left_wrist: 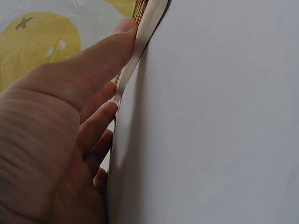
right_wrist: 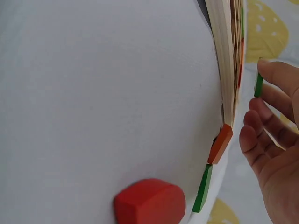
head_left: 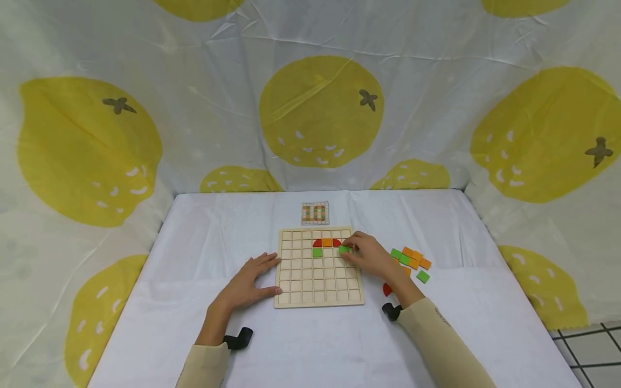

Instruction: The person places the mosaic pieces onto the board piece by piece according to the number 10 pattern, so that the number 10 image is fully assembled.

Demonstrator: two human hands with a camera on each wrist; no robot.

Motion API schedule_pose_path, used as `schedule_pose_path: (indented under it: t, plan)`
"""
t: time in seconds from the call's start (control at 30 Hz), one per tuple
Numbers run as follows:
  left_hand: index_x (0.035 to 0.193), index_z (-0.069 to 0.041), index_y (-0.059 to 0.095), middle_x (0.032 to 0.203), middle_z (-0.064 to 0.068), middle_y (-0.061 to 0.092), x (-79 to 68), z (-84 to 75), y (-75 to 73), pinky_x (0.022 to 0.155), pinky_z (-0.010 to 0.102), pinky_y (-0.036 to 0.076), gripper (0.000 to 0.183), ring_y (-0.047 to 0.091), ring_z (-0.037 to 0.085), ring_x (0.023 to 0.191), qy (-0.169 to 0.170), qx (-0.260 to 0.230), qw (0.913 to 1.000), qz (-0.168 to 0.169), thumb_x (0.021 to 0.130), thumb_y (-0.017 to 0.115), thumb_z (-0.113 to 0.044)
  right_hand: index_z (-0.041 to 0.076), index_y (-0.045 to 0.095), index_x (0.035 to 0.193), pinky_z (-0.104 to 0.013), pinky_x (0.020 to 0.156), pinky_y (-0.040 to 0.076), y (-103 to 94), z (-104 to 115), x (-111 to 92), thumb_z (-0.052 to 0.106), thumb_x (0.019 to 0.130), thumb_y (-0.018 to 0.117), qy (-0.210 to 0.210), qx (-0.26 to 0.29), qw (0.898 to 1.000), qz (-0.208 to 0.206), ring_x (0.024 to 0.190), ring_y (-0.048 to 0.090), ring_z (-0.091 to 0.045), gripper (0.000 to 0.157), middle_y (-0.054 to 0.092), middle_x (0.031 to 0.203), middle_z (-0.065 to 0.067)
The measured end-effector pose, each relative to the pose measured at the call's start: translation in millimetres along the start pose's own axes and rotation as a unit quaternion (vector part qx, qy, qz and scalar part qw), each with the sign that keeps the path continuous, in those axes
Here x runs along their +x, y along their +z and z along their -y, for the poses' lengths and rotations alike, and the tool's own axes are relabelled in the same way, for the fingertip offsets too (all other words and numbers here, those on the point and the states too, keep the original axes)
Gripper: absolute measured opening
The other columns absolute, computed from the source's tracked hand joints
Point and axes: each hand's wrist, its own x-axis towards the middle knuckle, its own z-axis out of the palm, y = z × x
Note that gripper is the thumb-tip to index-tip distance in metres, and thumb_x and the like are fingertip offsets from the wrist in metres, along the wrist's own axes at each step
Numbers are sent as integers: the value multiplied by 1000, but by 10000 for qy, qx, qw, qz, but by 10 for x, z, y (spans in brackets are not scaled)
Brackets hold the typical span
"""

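Observation:
A wooden grid board lies flat on the white-covered table. Its upper rows hold an orange square tile between two red rounded tiles, and below the left one a green square tile. My right hand pinches another green square tile between thumb and finger over the board's upper right; the right wrist view shows this green tile raised above the board. Against the board's left edge rests my left hand, thumb and fingers spread; the left wrist view shows the thumb touching the rim.
A small pattern card lies behind the board. Right of the board are several loose orange and green tiles, a separate green tile and a red piece near the right wrist. A lemon-print curtain hangs behind the table.

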Motion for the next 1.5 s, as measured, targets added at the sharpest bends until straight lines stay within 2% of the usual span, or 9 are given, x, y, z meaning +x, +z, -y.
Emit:
schedule_pose_path:
  t: [0.2,0.43,0.77,1.03,1.27,1.5]
  plan:
    - [155,-18,49,164,4,42,10,-1,2,129,59,15,83,28,35,157,96,26,9999,-50,85,81,-49,10,74,120,-34,88,54,54,41,54,31,96,74,-64,-7,9999,83,97,58,-15,31,66,115,-2]
    - [154,-17,50,164,6,43,9,-11,3,128,61,16,82,29,36,156,164,23,9998,-94,86,81,-48,8,75,116,-27,75,50,100,57,108,26,96,75,-101,-12,9999,100,84,54,-12,27,67,106,0]
    - [155,-17,50,164,5,42,14,-14,-3,129,59,15,82,29,35,157,148,15,9998,-106,85,82,-47,6,75,115,-31,81,54,87,120,151,22,93,78,380,255,9989,97,87,58,-13,27,66,101,-1]
    - [155,-18,49,164,4,42,18,-7,1,129,58,15,82,28,33,157,119,30,9999,-104,85,82,-48,7,74,112,-30,81,53,100,114,137,20,93,78,499,408,9979,-24,88,58,-15,23,67,100,-1]
    - [153,-16,51,162,7,45,15,7,20,127,62,17,81,31,38,155,215,-2,9995,-230,85,82,-46,8,75,110,-29,79,54,98,91,125,23,93,78,380,435,9983,-65,87,59,-13,23,67,99,-1]
    - [155,-18,50,163,5,43,4,15,25,128,60,16,83,30,36,156,117,38,9998,-150,85,82,-49,8,75,110,-28,74,54,-23,10,-48,23,95,74,147,467,9983,-307,84,59,-12,22,66,94,1]
